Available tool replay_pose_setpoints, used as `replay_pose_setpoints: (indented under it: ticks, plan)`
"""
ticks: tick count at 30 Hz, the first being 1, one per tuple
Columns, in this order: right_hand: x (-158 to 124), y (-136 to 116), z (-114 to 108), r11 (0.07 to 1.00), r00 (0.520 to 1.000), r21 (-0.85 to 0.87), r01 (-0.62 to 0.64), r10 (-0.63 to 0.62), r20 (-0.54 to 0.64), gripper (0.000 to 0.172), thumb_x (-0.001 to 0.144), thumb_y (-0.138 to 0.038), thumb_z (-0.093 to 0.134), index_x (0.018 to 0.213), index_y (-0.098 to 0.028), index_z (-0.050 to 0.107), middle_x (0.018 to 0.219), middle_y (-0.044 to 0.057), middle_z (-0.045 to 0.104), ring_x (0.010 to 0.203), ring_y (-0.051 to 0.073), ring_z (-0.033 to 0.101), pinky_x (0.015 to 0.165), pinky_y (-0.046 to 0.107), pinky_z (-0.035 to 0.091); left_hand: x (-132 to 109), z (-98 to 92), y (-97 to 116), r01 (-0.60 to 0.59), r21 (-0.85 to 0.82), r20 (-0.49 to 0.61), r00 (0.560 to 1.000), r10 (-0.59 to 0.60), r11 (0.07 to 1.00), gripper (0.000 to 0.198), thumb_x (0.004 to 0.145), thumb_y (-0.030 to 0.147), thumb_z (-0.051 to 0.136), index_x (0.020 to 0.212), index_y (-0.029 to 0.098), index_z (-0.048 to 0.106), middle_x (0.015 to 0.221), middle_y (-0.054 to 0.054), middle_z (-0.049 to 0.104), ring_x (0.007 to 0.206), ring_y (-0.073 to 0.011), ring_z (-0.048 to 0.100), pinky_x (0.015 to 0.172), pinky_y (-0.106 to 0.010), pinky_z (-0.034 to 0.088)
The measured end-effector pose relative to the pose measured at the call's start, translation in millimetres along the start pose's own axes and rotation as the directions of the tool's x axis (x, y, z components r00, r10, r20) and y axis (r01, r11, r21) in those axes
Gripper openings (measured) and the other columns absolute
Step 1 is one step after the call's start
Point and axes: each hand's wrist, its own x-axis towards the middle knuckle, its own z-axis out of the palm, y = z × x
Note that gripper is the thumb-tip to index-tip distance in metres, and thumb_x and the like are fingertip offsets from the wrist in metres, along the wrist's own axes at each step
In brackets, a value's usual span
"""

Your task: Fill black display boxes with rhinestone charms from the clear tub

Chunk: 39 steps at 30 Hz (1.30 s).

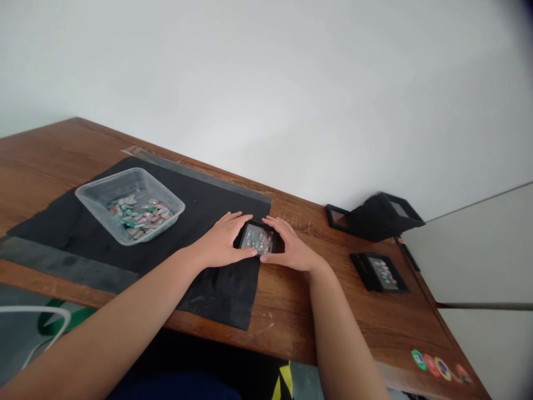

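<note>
Between my two hands lies a small black display case (pixel 259 239) with a clear window, through which several small shiny pieces show. My left hand (pixel 227 240) grips its left side, thumb along the near edge and fingers at the far edge. On the other side, my right hand (pixel 289 244) is curved round the right edge with its thumb at the near corner. The case rests at the right end of a black sheet (pixel 204 203). To the left, a clear plastic tub (pixel 97 203) holds many green, pink and grey polished stone-like pieces (pixel 141 214).
At the back right a stack of black cases (pixel 375 216) leans by the wall. Nearer, another black case (pixel 381 272) with pieces under its window lies on the wooden table (pixel 308 316). Round coloured stickers (pixel 437 365) are at the right edge. Clear tape (pixel 200 173) borders the sheet.
</note>
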Motion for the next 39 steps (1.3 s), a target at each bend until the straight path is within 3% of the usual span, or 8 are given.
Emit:
replay_pose_setpoints:
  ticks: [9, 15, 20, 25, 29, 34, 37, 39]
  plan:
    - [0.1, -2.5, 3.0, 0.998, 1.0, -0.054, 0.024, -0.024, 0.005, 0.117, 0.059, -0.054, 0.091, 0.157, -0.028, 0.033, 0.165, 0.013, 0.028, 0.154, 0.038, 0.014, 0.123, 0.062, 0.012, 2.3, 3.4, -6.5, -0.081, 0.005, -0.021, 0.996, 0.081, 0.997, 0.099, 0.075, 0.063, 0.071, 0.154, 0.017, 0.033, 0.161, -0.018, 0.037, 0.153, -0.0415, 0.022, 0.123, -0.061, 0.021]
    - [0.7, -6.6, 8.0, 0.987, 0.986, -0.14, 0.082, -0.101, -0.136, 0.095, 0.058, -0.032, 0.085, 0.145, -0.022, 0.047, 0.139, 0.015, 0.053, 0.133, 0.036, 0.045, 0.116, 0.057, 0.032, 6.7, 8.4, -10.5, -0.122, 0.008, -0.098, 0.988, 0.122, 0.992, 0.102, 0.067, 0.055, 0.081, 0.152, 0.017, 0.038, 0.153, -0.018, 0.047, 0.146, -0.0428, 0.031, 0.12, -0.061, 0.024]
    - [-4.7, -15.4, 4.6, 0.97, 0.959, -0.213, 0.12, -0.169, -0.227, 0.095, 0.057, -0.033, 0.084, 0.143, -0.022, 0.047, 0.137, 0.014, 0.055, 0.131, 0.038, 0.046, 0.114, 0.058, 0.033, 6.7, 7.5, -8.8, -0.137, 0.02, -0.192, 0.972, 0.138, 0.99, 0.105, 0.065, 0.055, 0.084, 0.153, 0.021, 0.037, 0.149, -0.015, 0.051, 0.139, -0.042, 0.035, 0.117, -0.061, 0.028]
    - [-9.9, -23.2, 1.2, 0.961, 0.905, -0.259, 0.094, -0.191, -0.381, 0.096, 0.06, -0.034, 0.082, 0.147, -0.024, 0.041, 0.139, 0.015, 0.055, 0.13, 0.039, 0.047, 0.114, 0.06, 0.032, 6.3, 9.1, -7.6, -0.209, -0.012, -0.251, 0.947, 0.199, 0.978, 0.103, 0.073, 0.051, 0.079, 0.157, 0.023, 0.026, 0.156, -0.015, 0.042, 0.143, -0.038, 0.031, 0.119, -0.057, 0.026]
    - [-41.7, -23.1, 8.7, 0.952, 0.854, -0.306, -0.004, -0.156, -0.496, 0.091, 0.063, -0.03, 0.078, 0.146, -0.024, 0.041, 0.136, 0.015, 0.057, 0.127, 0.039, 0.049, 0.114, 0.061, 0.032, 7.4, 15.1, -13.0, -0.216, 0.064, -0.216, 0.95, 0.225, 0.974, 0.082, 0.081, 0.05, 0.07, 0.151, 0.022, 0.037, 0.155, -0.015, 0.044, 0.146, -0.0382, 0.03, 0.119, -0.058, 0.026]
    - [-142.8, -10.1, 41.3, 0.963, 0.709, -0.216, -0.159, -0.041, -0.704, 0.086, 0.072, -0.036, 0.078, 0.148, -0.025, 0.038, 0.141, 0.015, 0.052, 0.131, 0.038, 0.048, 0.111, 0.06, 0.038, 10.3, 18.3, -19.7, -0.232, 0.148, -0.171, 0.951, 0.256, 0.961, 0.061, 0.088, 0.055, 0.061, 0.14, 0.023, 0.051, 0.147, -0.013, 0.054, 0.141, -0.0377, 0.038, 0.115, -0.06, 0.029]
    - [-210.8, 7.0, 42.8, 0.939, 0.529, -0.121, -0.322, 0.072, -0.846, 0.084, 0.073, -0.044, 0.078, 0.146, -0.021, 0.042, 0.143, 0.017, 0.052, 0.131, 0.037, 0.05, 0.113, 0.059, 0.038, 11.4, 18.5, -20.6, -0.219, 0.177, -0.159, 0.956, 0.248, 0.96, 0.056, 0.088, 0.058, 0.06, 0.132, 0.023, 0.058, 0.145, -0.013, 0.056, 0.139, -0.038, 0.04, 0.114, -0.061, 0.03]
    - [-246.9, 19.9, 29.8, 0.897, 0.369, -0.032, -0.44, 0.148, -0.917, 0.092, 0.068, -0.052, 0.079, 0.146, -0.018, 0.044, 0.144, 0.018, 0.052, 0.133, 0.039, 0.05, 0.115, 0.058, 0.036, 11.5, 18.4, -20.7, -0.212, 0.189, -0.157, 0.957, 0.242, 0.959, 0.052, 0.089, 0.057, 0.059, 0.129, 0.025, 0.061, 0.145, -0.011, 0.056, 0.138, -0.0374, 0.041, 0.114, -0.061, 0.031]
